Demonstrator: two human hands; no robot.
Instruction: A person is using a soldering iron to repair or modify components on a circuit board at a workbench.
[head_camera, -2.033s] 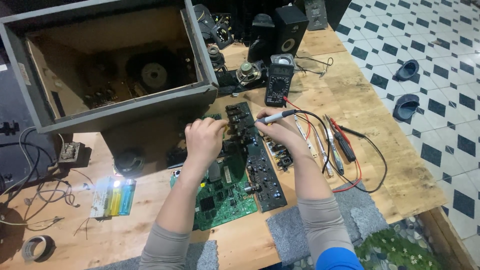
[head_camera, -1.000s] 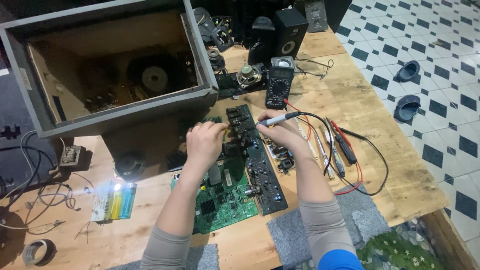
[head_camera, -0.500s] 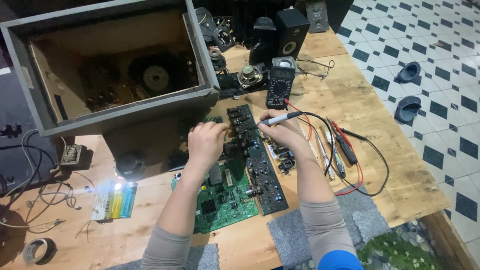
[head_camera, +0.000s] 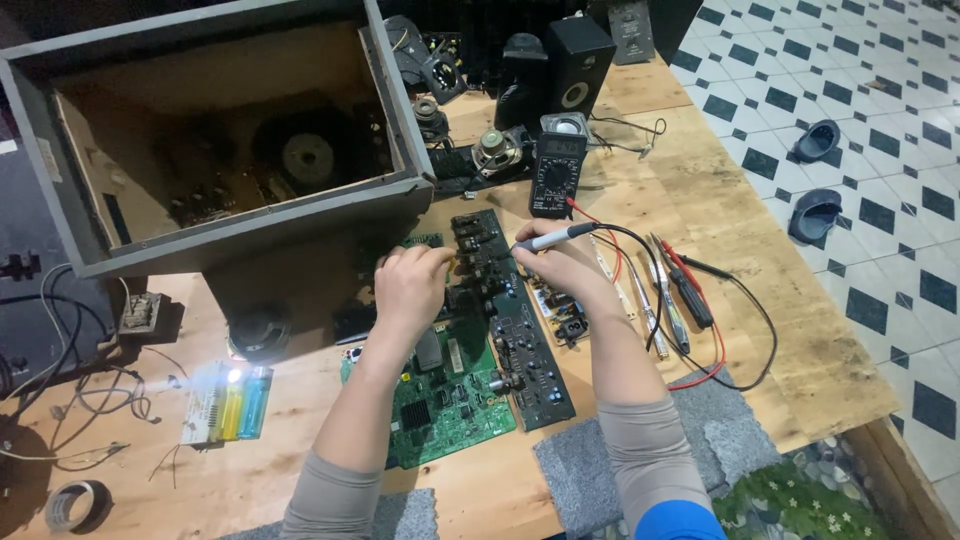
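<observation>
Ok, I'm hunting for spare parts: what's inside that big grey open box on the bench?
Inside the grey box a round speaker driver sits against the wooden back wall, with dark small parts to its left, too dim to identify. The box's near wall hides its bottom.

A wooden table (head_camera: 700, 200) carries an open speaker cabinet (head_camera: 230, 130), a green board (head_camera: 445, 395), a long dark board (head_camera: 510, 320), a multimeter (head_camera: 557, 170), grey mats (head_camera: 720, 440), lighters (head_camera: 235, 400) and a tape roll (head_camera: 75, 503).
</observation>
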